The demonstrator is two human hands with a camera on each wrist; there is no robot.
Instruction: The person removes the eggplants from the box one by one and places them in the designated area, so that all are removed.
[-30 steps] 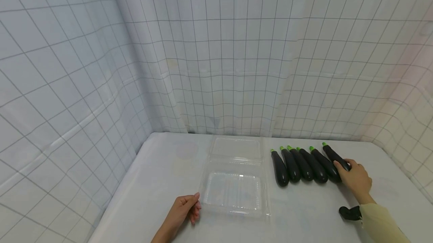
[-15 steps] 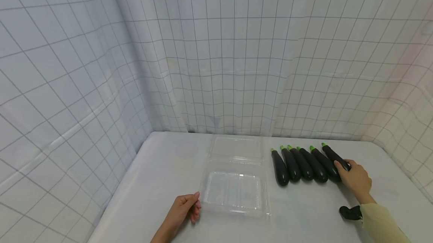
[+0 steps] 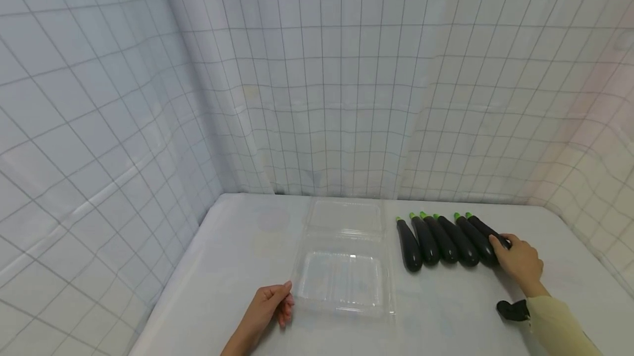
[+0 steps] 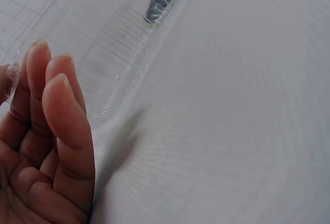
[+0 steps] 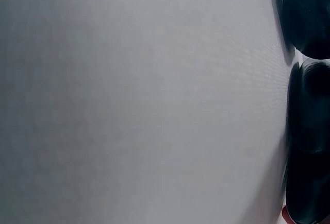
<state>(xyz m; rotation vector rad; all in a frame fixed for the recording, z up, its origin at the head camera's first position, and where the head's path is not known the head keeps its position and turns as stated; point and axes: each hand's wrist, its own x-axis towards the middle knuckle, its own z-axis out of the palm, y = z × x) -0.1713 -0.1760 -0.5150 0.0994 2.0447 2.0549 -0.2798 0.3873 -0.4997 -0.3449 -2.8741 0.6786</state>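
My left hand (image 3: 267, 306) pinches the near left edge of a clear plastic clamshell container (image 3: 342, 310) between thumb and index finger; the other fingers (image 4: 64, 110) are bent loosely below. The container lies open, its lid (image 3: 346, 219) folded flat toward the back. At the right, my right hand (image 3: 520, 261) grips the blunt lower end of the rightmost dark eggplant (image 3: 484, 226), its green stem pointing back left. This eggplant lies close along its neighbour (image 3: 475, 239). In the right wrist view, eggplant ends (image 5: 309, 126) fill the right edge, with only a fingertip showing.
Several more eggplants (image 3: 410, 247) lie in a slanted row between the container and my right hand. A white cloth covers the table (image 3: 242, 251). White grid-patterned curtains (image 3: 342, 97) stand behind and at both sides. A black strapped device (image 3: 512, 311) sits at my right wrist.
The stem end of the gripped eggplant has swung left and slightly nearer, up against the neighbouring one. My right hand has barely shifted; my left hand and the container stay put.
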